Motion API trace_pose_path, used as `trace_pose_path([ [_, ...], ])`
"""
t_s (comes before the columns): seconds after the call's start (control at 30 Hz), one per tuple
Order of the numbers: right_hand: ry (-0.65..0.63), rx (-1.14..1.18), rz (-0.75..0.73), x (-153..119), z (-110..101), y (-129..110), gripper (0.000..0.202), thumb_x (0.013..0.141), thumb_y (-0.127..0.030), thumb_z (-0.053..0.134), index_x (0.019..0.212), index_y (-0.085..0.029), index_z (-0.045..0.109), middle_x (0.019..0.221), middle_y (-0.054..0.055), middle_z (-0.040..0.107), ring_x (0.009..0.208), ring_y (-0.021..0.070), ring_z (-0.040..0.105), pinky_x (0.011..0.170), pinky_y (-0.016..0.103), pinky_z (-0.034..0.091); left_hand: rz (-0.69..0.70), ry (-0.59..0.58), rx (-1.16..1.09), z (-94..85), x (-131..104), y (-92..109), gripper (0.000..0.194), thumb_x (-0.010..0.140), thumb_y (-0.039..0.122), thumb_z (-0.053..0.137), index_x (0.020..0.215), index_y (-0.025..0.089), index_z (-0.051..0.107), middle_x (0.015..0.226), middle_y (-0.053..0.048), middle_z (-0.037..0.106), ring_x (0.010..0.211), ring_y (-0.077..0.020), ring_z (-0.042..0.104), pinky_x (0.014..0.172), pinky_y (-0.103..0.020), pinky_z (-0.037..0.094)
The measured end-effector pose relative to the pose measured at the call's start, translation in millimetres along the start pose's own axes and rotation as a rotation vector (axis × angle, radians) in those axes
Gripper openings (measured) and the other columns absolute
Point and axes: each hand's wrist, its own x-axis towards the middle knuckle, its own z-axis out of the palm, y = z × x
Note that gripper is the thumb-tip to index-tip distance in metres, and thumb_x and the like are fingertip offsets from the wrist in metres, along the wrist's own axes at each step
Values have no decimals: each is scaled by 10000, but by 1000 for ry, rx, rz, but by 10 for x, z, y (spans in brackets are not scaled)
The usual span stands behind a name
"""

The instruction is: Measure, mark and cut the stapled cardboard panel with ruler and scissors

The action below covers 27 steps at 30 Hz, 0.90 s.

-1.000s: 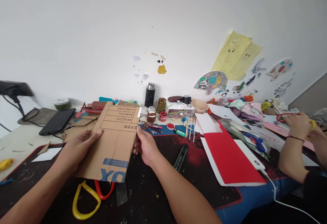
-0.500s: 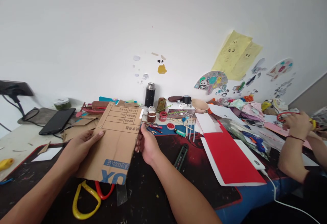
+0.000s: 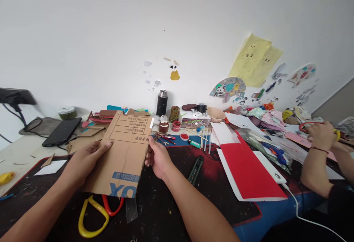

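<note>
A flat piece of brown cardboard (image 3: 125, 157) with printed characters and blue lettering is held up above the dark mat, tilted. My left hand (image 3: 88, 159) grips its left edge, thumb on the front face and fingers behind. At the right edge, my right hand (image 3: 157, 157) pinches the cardboard with its thumb on the rim; its other fingers are curled and partly hidden. Below the cardboard lie scissors (image 3: 94, 216) with yellow and red handles, their blades covered by it. A clear strip (image 3: 132, 210) lies beside them.
A green utility knife (image 3: 195, 170) and red paper (image 3: 251, 168) lie to the right. Paint jars (image 3: 163, 126), sticks and a black thermos (image 3: 162, 104) stand near the wall. A co-worker's hands (image 3: 320, 137) hold red-and-yellow-handled scissors at far right. A phone (image 3: 62, 131) lies left.
My right hand has moved slightly left, bringing its thumb against the cardboard's right edge. My left hand and the cardboard stay nearly still.
</note>
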Motion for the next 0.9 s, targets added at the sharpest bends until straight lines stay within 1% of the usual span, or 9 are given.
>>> trace_pose_path([
  [0.1,-31,-18,15,-6,-3,12,768,574,-875,957,773,-212,624,551,-81,565,399,80,478,372,194,355,-22,10,-33,9,-21,25,837,573,877,887,1051,206,739,896,-87,869,755,-326,817,636,-396,669],
  [0.17,-48,-25,26,-2,-7,28,761,600,-878,945,779,-211,624,556,-79,567,403,83,487,374,196,362,-32,11,-52,13,-27,36,841,568,877,887,1060,213,731,892,-82,868,745,-328,814,618,-401,666],
  [0.27,-41,-8,52,16,-16,43,729,700,-880,892,763,-211,612,551,-73,558,408,89,489,377,207,369,-39,4,-59,17,-30,47,868,554,897,884,1069,217,728,916,-84,873,749,-332,815,615,-405,668],
  [0.37,-12,46,79,32,-25,20,696,819,-869,816,747,-210,603,540,-74,534,409,86,472,374,205,342,-44,-2,-52,24,-37,55,890,536,917,882,1070,220,735,929,-89,876,772,-342,824,613,-401,668],
  [0.47,25,93,63,37,-27,-17,652,866,-830,808,784,-209,627,543,-86,522,404,80,451,376,200,319,-44,-6,-46,35,-50,66,895,532,937,867,1056,223,739,914,-88,874,769,-347,828,606,-401,665],
  [0.57,32,84,64,34,-20,-25,654,841,-827,830,782,-209,627,553,-76,542,403,85,460,369,208,305,-39,-7,-40,46,-66,83,878,528,927,876,1032,221,740,894,-82,870,761,-340,826,612,-394,663],
  [0.67,26,64,61,27,-13,-9,688,757,-846,877,762,-210,617,556,-73,546,410,87,469,365,210,298,-35,-11,-42,52,-76,104,868,524,922,878,1017,221,740,887,-80,868,774,-346,829,629,-400,668],
  [0.77,24,48,25,15,-5,2,714,670,-846,929,757,-210,618,556,-79,542,415,80,458,369,207,313,-38,-4,-42,53,-79,122,907,498,940,871,1028,215,741,883,-80,868,758,-337,822,621,-393,663],
  [0.9,4,24,16,-5,7,6,706,653,-831,951,774,-211,635,556,-74,559,418,87,475,377,209,349,-42,22,-46,51,-81,141,926,449,925,893,1021,214,734,888,-76,869,718,-321,803,584,-385,647],
])
